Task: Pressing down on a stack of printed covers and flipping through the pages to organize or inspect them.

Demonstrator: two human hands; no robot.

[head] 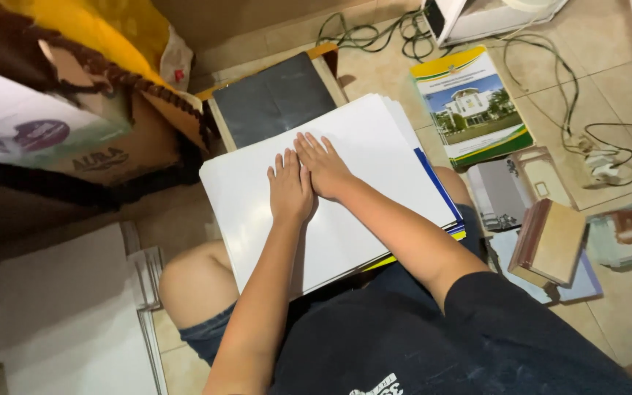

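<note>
Tiled floor [623, 307], cluttered; the person sits on it with a stack of white sheets [374, 139] across the lap.

Progress, as judged: the stack lies squared under both hands, its coloured lower edges showing to the right of them. A second pile of white sheets [67, 314] lies on the floor well left of the hands, apart from the stack. Whether sorting is finished cannot be told.

Left hand [290, 189] and right hand [323, 167]: both flat, fingers spread, palms pressing the top sheet, side by side and touching; neither grips anything.

Count:
- cardboard box [96, 157], beyond the left hand: one
- dark board [276, 99], just beyond the fingertips: one
- booklet [473, 106], right of the hands: one
- brown book [550, 241], near the right arm: one
- cables [572, 110], far right: several, tangled.
</note>
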